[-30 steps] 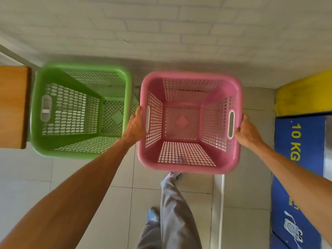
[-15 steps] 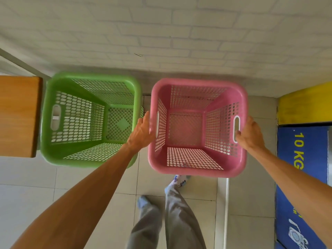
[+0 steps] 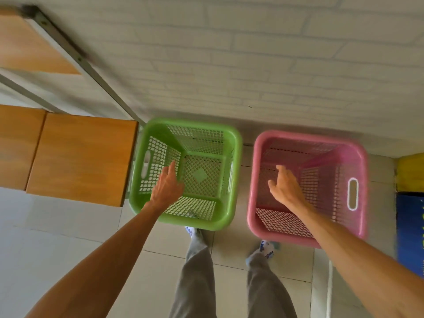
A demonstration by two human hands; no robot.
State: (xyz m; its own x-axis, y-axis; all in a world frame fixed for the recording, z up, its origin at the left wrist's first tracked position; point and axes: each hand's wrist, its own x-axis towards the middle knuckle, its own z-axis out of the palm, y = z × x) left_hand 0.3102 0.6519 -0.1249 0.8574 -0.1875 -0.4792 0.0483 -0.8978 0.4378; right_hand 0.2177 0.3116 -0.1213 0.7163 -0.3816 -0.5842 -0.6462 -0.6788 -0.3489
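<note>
Two empty plastic laundry baskets stand side by side on the tiled floor against a white brick wall: a green basket (image 3: 237, 143) on the left and a pink basket (image 3: 362, 157) on the right. My left hand (image 3: 166, 187) hovers over the green basket with fingers relaxed, holding nothing. Over the pink basket, my right hand (image 3: 284, 188) is spread loosely and touches neither handle. Both hands are free of the baskets.
A wooden bench or table top (image 3: 75, 157) sits directly left of the green basket. A yellow object (image 3: 410, 171) and a blue machine panel (image 3: 410, 232) stand at the right edge. My legs and shoes (image 3: 266, 249) are just in front of the baskets.
Both hands let go of the pink basket's sides; it now rests on the floor. My left hand moved over the green basket, my right over the pink one. The view pulled back.
</note>
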